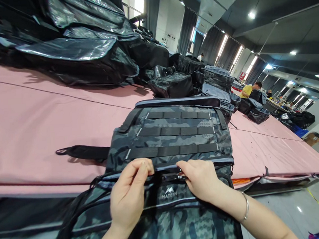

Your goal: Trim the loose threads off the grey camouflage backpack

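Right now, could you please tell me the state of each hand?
Left hand: closed, pinching the backpack at its zipper edge.
Right hand: closed, pinching the same edge by the zipper pulls.

I read camo backpack point(166, 141) as matt woven cloth, black webbing strips point(173, 150) coarser. Pink table cover point(38, 118) smooth, matt. Bag wrappers point(68, 49) glossy plastic film. Wrist bracelet point(246, 206) shiny metal.

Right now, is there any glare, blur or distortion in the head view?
Head view: ceiling lights blow out white; glare streaks the wrapped bags; the wide lens curves the table; left hand, right hand and backpack are sharp.
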### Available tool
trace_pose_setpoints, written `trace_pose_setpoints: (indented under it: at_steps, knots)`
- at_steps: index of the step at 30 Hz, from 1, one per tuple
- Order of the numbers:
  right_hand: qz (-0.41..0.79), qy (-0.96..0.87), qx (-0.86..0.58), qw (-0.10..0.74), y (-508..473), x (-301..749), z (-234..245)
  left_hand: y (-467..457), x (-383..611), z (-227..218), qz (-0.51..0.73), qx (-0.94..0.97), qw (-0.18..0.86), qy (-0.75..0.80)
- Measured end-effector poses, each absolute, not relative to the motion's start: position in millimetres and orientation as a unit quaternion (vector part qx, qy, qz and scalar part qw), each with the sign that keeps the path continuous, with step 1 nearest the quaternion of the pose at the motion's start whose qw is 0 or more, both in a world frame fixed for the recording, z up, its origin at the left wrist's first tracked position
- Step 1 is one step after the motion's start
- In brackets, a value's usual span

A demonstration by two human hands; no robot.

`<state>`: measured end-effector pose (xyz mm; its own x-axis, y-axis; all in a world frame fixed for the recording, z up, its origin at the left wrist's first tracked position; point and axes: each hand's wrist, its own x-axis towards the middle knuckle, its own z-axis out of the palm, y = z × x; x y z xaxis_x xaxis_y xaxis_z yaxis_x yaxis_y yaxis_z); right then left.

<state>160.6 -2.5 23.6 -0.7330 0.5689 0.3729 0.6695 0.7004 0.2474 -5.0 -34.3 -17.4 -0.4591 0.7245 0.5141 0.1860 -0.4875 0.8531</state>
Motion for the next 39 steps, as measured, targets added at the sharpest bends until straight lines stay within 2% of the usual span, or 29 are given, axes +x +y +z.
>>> trace_pose_setpoints:
  at_steps: [3, 5, 8, 11, 15, 19, 26, 30, 35, 39]
  knots:
    - [-0.275, -0.911, -0.246, 0.185, 4, 161, 17, -42, -12, -10, 0.752, 0.454, 0.308, 0.366]
    - [-0.311, -0.903, -0.203, 0.216, 7, 162, 13, -46, -19, -9, 0.735, 0.489, 0.322, 0.341]
    - [-0.331, -0.899, -0.181, 0.222, 13, 164, 8, -47, -33, -18, 0.692, 0.499, 0.278, 0.441]
    - [-0.336, -0.896, -0.176, 0.233, 16, 166, 7, -39, -47, -31, 0.598, 0.521, 0.223, 0.566]
    - [-0.338, -0.886, -0.163, 0.272, 15, 165, 10, -22, -55, -39, 0.467, 0.63, 0.12, 0.608]
    - [-0.335, -0.891, -0.16, 0.262, 14, 165, 12, -12, -50, -33, 0.414, 0.657, 0.058, 0.628]
    - [-0.312, -0.909, -0.159, 0.227, 16, 167, 9, -5, -36, -20, 0.38, 0.676, 0.081, 0.626]
    - [-0.322, -0.898, -0.175, 0.242, 14, 165, 11, -7, -28, -13, 0.441, 0.643, 0.093, 0.619]
    - [-0.311, -0.894, -0.18, 0.269, 9, 163, 15, -14, -31, -8, 0.515, 0.564, 0.163, 0.624]
    - [-0.31, -0.895, -0.171, 0.27, 6, 161, 18, -17, -42, -14, 0.509, 0.559, 0.22, 0.616]
